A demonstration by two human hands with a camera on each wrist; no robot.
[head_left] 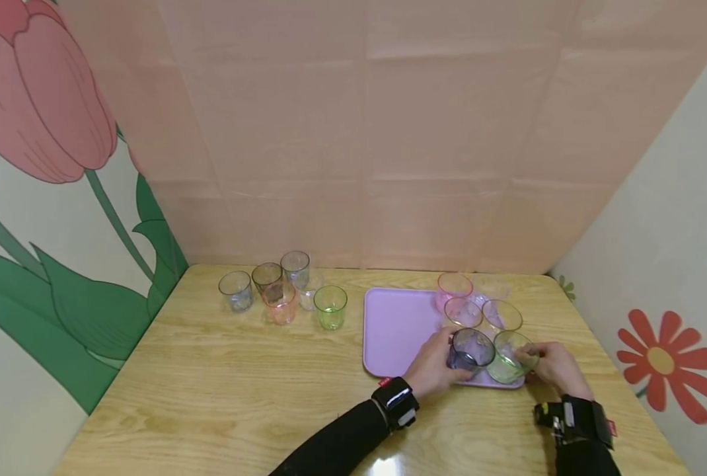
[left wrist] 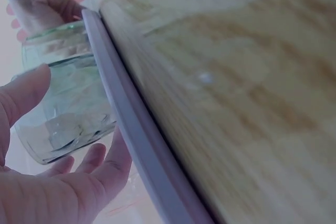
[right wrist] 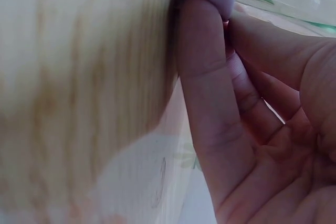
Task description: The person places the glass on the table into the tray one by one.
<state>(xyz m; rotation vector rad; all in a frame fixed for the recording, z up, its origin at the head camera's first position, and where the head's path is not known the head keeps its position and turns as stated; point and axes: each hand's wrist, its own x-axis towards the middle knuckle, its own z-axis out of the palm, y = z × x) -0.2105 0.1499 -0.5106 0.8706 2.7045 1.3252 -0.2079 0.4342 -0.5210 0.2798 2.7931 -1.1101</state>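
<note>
Six tumblers [head_left: 280, 307] are standing grouped on the left of one wooden table [head_left: 211, 390], while at least five glasses [head_left: 453, 294] are crowding the right part of one lilac tray [head_left: 396, 330], the front two standing between the hands. With its thumb on the near side, the left hand [head_left: 433, 367] is grasping the dark blue glass [head_left: 471, 352]; beside this, one green glass [head_left: 503, 371] is partly screening the curled right hand [head_left: 558, 367], whose grip, on glass or tray corner, cannot be told.
</note>
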